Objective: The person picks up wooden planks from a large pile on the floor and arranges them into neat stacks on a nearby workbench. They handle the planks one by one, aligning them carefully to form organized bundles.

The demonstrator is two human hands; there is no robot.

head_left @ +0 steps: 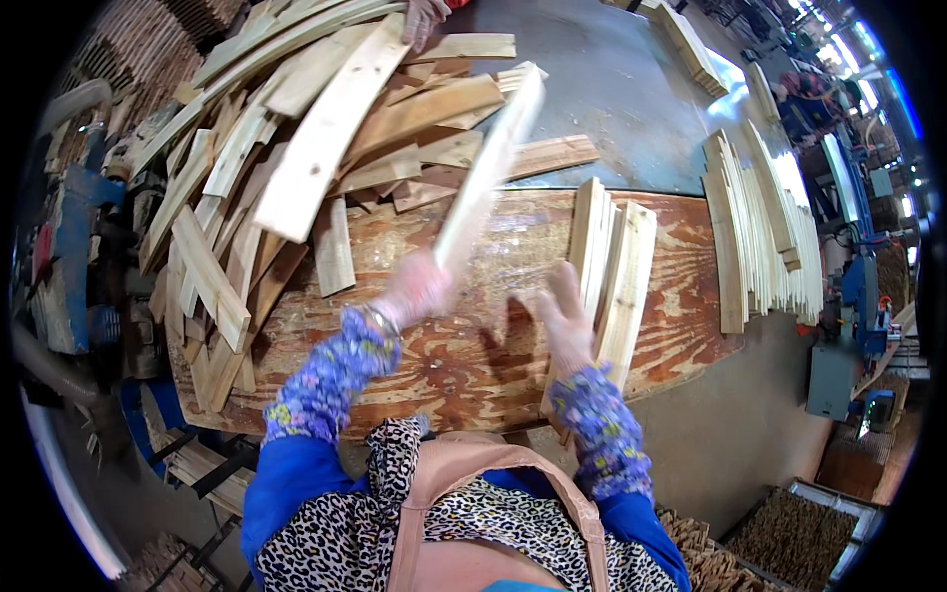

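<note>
My left hand [416, 286] is closed around the near end of a narrow pale wooden board [493, 158], which is smeared by motion and slants up toward the far side. My right hand [564, 321] has its fingers apart and holds nothing. It hovers by the left side of a small group of boards [628, 281] lying lengthwise on the worn plywood tabletop [434, 370]; whether it touches them I cannot tell. To the left of my left hand spreads a jumbled heap of boards, with a wide knotty board [330, 128] on top.
Across the table, another person's gloved hand [426, 22] is at the heap's far end. A grey metal surface [621, 109] adjoins the plywood. At right stands a row of stacked boards [735, 232]. Machinery [858, 296] lines the right side, and a bin of wood pieces [799, 533] sits low right.
</note>
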